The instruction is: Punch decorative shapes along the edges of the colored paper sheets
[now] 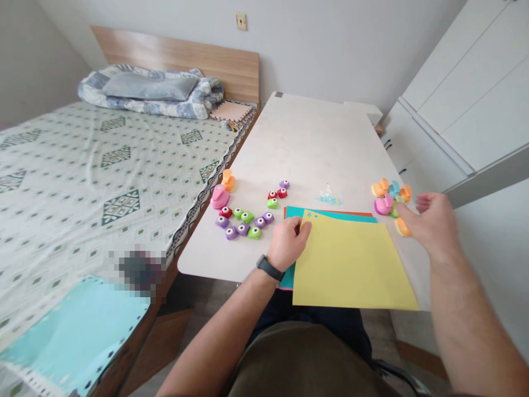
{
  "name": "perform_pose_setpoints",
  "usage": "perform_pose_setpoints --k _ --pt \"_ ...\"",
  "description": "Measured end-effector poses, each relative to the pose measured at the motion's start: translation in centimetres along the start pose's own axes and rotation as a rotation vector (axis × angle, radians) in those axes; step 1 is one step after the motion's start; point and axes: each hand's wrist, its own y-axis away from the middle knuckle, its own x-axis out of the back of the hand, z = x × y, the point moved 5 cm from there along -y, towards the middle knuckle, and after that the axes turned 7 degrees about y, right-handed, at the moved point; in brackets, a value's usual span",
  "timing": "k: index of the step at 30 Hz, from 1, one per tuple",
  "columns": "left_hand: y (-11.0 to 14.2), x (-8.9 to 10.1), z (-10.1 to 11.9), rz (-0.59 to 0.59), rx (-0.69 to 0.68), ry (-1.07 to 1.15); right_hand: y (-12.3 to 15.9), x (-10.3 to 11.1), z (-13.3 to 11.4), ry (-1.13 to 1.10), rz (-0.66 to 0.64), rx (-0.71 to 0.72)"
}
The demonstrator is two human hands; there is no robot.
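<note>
My left hand [291, 241], with a dark band on the wrist, pinches the left edge of a yellow paper sheet [355, 264]. That sheet has small flower-shaped and other cutouts near its top left corner. Under it lie a teal sheet [289, 275] and an orange-red sheet [351, 213], mostly covered. My right hand [433, 220] is over a cluster of craft punches at the right, thumb and fingers apart. Its thumb is close to a green punch [397, 208] and an orange punch [403, 227]; whether it touches them I cannot tell. A pink punch [384, 204] sits beside them.
Several small purple, green and red punches [243, 229] stand on the white table [314, 138], left of the paper. Paper bits [329, 196] lie beyond the sheets. A bed [165, 165] adjoins on the left, with a perforated light-blue sheet [78, 331] on it.
</note>
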Motion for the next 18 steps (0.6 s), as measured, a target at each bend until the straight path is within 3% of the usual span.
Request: perform_pose_setpoints --k 4,10,15,18 --pt "0.1 0.1 0.1 0.004 -0.017 0.009 0.8 -0.3 -8.3 -0.105 -0.066 0.167" --pt "0.2 0.1 0.1 0.005 -0.020 0.033 3.2 -2.7 -21.1 -0.285 -0.220 0.557" --pt "0.2 0.2 0.0 0.007 -0.030 0.030 5.3 -6.9 -30.8 -0.337 -0.410 0.859" --pt "0.1 0.2 -0.1 0.011 -0.040 0.019 6.1 -10.3 -35.4 -0.288 -0.526 0.924"
